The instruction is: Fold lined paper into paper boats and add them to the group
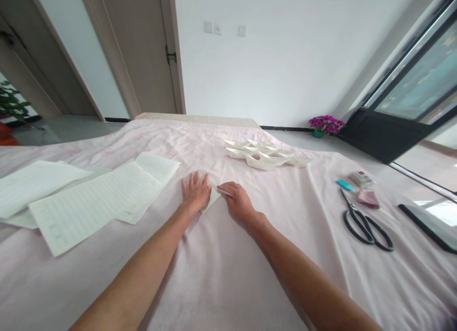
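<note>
Folded paper [213, 202] at clock centre, on pink cloth [228, 278]: steadied, seemingly, beneath spread left hand [196, 193], pinched at edge by right hand [237, 198] for control. At nine o'clock, lined sheets [96, 197], presumably within reach; at two, paper boats [266, 162], seemingly set clear; at three, scissors [353, 208].

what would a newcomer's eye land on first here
Probably the left hand and right hand, at a folded paper near the centre. Just beyond, to the right, pale paper boats cluster on the pink cloth. Vivid magenta flowers by the far wall and black-handled scissors on the right may also stand out.
</note>
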The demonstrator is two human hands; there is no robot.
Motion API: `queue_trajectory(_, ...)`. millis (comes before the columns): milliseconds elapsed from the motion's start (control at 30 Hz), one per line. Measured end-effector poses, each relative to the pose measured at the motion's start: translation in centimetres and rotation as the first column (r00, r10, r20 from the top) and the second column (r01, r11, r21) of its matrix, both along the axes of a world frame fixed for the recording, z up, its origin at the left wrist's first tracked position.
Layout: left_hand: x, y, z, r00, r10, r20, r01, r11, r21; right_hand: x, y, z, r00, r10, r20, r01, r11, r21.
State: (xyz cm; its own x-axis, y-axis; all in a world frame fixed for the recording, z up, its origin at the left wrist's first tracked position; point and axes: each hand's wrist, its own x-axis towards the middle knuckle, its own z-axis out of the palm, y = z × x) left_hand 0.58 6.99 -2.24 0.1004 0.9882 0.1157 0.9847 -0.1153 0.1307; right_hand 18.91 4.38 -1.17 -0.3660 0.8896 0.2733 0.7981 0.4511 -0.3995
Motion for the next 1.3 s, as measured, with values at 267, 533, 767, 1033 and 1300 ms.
queue_trajectory(267, -2.3, 0.2, -0.3, 0.988, -0.152, -0.001, 0.152, 0.988, -0.021, -0.2, -0.4, 2.0, 0.824, 0.221, 0.521, -0.297, 0.953, 0.065)
queue_trajectory(533, -7.3, -3.1, -0.6, 0.933, -0.352, 0.074, 0.353, 0.936, -0.008, -1.5, -0.4, 2.0, 0.728, 0.235, 0.644, -0.382, 0.919, 0.096)
queue_trajectory(767, -7.1, -5.2, 0.1, 0.832, -0.453, 0.320, 0.408, 0.891, 0.199, -1.2, -0.1, 2.6, 0.733, 0.295, 0.613, -0.456, 0.882, 0.121)
queue_trajectory(1033, -4.7, -7.6, 1.3, 0.550, -0.145, 0.822, -0.024, 0.982, 0.189, -2.4, -0.9, 4.2, 0.855, 0.182, -0.486, -0.223, 0.974, -0.029)
queue_trajectory(1300, -3.8, -8.7, 1.5, -0.033, 0.049, 0.998, 0.162, 0.986, -0.043, -5.3, -1.9, 1.5, 0.453, -0.074, -0.889, -0.435, 0.852, -0.292)
